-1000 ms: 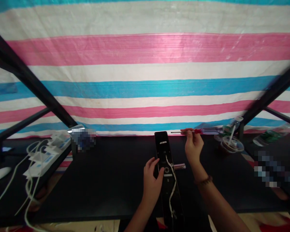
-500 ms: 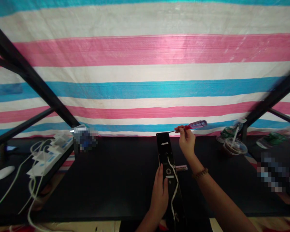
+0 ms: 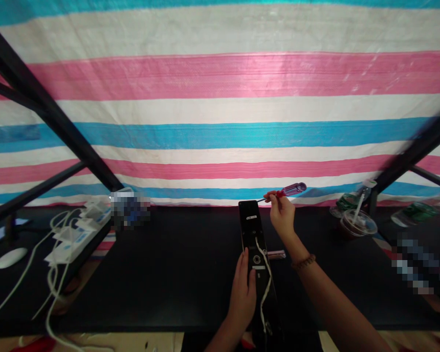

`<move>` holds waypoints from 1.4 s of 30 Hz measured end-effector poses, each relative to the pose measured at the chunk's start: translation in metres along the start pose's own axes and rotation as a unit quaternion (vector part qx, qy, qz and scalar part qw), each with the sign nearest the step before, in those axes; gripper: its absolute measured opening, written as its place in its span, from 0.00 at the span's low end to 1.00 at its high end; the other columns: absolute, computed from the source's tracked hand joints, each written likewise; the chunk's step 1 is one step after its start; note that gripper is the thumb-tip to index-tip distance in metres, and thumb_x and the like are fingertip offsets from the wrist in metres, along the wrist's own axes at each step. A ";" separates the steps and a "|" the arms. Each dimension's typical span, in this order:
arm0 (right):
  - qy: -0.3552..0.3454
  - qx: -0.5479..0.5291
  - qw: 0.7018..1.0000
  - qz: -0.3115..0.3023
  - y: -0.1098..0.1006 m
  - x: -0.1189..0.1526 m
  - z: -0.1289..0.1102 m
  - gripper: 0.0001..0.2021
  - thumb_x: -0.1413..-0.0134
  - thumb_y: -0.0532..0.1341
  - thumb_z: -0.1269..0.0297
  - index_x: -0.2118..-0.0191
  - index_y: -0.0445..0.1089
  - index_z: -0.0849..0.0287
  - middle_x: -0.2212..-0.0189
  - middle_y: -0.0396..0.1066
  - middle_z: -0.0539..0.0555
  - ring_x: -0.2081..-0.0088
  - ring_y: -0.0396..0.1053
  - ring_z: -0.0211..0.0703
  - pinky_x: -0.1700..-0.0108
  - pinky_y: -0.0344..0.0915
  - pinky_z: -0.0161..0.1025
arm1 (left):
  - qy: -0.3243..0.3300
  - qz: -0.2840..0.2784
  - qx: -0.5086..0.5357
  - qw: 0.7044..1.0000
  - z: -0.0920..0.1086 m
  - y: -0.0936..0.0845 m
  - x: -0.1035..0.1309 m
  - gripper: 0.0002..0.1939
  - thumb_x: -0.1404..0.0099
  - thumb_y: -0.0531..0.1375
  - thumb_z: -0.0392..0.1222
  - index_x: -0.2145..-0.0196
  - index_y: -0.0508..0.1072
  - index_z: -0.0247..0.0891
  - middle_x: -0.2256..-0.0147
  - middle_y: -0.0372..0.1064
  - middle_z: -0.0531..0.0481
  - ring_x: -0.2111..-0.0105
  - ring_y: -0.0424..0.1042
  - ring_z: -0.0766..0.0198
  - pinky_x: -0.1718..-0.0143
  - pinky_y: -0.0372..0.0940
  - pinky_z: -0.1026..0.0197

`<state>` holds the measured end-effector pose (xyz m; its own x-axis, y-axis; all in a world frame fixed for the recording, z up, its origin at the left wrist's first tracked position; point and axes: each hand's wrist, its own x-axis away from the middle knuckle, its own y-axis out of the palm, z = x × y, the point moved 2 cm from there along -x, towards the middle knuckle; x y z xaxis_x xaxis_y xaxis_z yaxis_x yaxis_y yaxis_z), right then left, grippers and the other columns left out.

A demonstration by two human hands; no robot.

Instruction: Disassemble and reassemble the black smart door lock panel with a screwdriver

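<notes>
A long black panel (image 3: 250, 227) with round fittings and a white cable (image 3: 267, 283) along its face lies lengthwise in front of me, its near end in shadow. My left hand (image 3: 243, 293) grips its left edge, fingers reaching onto the face. My right hand (image 3: 283, 212) pinches a screwdriver (image 3: 293, 189) with a clear, red-collared handle. The shaft points left, and its tip meets the panel's far right corner; whether it sits in a screw is too small to tell. Beside the panel's right edge is a short, shiny, pinkish bar (image 3: 276, 254).
The panel is over a black table (image 3: 168, 274). At left are a white power strip (image 3: 71, 244) with cables and a white mouse (image 3: 11, 258). A lidded cup with a straw (image 3: 357, 225) and green-labelled bottles (image 3: 414, 213) stand right. Striped sheeting (image 3: 220, 137) hangs behind.
The screwdriver handle has shifted slightly left, with its tip still at the panel's far corner. My left hand keeps its place on the panel. The whole view has moved a little.
</notes>
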<state>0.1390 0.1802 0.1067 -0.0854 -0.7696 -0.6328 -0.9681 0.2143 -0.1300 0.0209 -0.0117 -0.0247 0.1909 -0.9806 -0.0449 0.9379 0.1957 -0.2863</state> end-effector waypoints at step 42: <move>-0.053 0.052 0.995 -0.064 0.016 -0.009 -0.019 0.11 0.37 0.61 0.56 0.63 0.75 0.58 0.66 0.76 0.57 0.65 0.76 0.47 0.62 0.74 0.45 | 0.007 0.015 0.043 0.999 0.003 -0.001 0.003 0.27 0.25 0.49 0.48 0.31 0.58 0.44 0.31 0.54 0.47 0.30 0.52 0.56 0.29 0.47 0.48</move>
<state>0.1200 0.1789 0.1248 0.0671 -0.7274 -0.6829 -0.9390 0.1853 -0.2897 0.0212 -0.0150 -0.0217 0.2164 -0.9740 -0.0669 0.9530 0.2257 -0.2022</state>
